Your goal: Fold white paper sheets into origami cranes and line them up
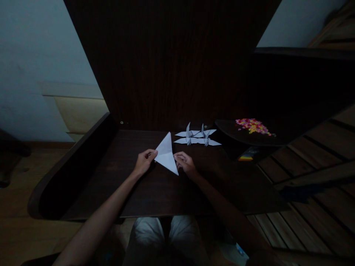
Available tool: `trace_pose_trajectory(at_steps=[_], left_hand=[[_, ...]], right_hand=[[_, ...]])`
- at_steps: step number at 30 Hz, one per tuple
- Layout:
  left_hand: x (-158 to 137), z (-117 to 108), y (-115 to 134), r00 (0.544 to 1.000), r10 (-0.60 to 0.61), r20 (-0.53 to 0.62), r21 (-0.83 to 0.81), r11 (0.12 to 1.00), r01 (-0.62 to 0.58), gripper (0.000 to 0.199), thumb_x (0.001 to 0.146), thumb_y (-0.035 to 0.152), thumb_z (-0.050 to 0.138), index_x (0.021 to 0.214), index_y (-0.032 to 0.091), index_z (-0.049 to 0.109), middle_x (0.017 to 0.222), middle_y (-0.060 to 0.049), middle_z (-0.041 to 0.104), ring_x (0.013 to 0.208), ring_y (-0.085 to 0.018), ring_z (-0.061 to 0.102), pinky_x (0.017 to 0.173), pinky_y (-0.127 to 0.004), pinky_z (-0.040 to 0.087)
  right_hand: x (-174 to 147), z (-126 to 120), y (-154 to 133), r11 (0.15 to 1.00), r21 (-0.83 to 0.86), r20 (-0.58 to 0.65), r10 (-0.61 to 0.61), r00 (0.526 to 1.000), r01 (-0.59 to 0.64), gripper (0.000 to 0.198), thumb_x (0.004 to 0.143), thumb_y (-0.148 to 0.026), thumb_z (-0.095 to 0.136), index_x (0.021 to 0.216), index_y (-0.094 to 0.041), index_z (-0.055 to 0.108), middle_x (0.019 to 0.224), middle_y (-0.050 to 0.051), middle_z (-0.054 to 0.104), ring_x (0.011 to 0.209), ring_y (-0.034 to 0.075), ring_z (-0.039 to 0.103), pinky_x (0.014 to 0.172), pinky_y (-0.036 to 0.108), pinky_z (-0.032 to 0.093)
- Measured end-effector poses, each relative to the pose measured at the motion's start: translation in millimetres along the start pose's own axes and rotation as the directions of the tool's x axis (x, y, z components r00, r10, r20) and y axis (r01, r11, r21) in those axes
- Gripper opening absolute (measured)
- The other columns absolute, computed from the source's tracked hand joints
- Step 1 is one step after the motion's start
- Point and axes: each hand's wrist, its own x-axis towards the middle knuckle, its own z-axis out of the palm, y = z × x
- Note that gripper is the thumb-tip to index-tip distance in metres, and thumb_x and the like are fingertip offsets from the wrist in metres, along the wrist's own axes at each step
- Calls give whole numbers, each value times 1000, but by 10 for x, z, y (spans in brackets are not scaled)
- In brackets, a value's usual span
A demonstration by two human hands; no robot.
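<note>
A sheet of white paper folded into a triangle (167,153) is held between my two hands, just above the dark desk. My left hand (145,160) pinches its left corner, thumb on top. At the long right edge, my right hand (185,163) grips the paper between thumb and curled fingers. Beyond my right hand stand several white folded paper cranes (197,137), set close together in two rows with wings spread sideways.
The dark wooden desk (111,192) has a raised side panel (69,166) at left and a tall back board (177,66). On a rounded shelf (227,129) at right lies a heap of small pink, yellow and red pieces (253,125). Wooden slats (313,177) stand farther right.
</note>
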Motion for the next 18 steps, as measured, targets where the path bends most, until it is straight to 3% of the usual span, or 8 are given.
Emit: trace_pose_trajectory(at_steps=[7,12,18], left_hand=[[-17,36,-19,997,-37,65,-91,995,43,40,66,51,69,82,14,63,75,-4,67,71,-17,60,65,-27,46],[-21,54,-56,997,-5,78,-157,987,17,42,66,43,72,94,16,56,68,1,60,61,-13,57,56,-22,43],[-31,56,-29,994,90,67,-50,995,-87,32,69,37,70,89,15,59,84,-3,62,71,-13,57,62,-22,45]], right_hand=[[-11,-5,23,998,60,45,34,998,-36,46,62,-38,74,98,-20,52,73,-3,63,40,9,55,34,19,40],[-27,-12,-6,995,-17,123,101,987,-99,31,67,-41,68,81,-15,58,47,-7,54,31,6,42,31,18,29],[-45,11,-33,994,-82,92,79,993,-72,28,69,-43,64,75,-17,56,39,-9,47,30,7,38,32,18,23]])
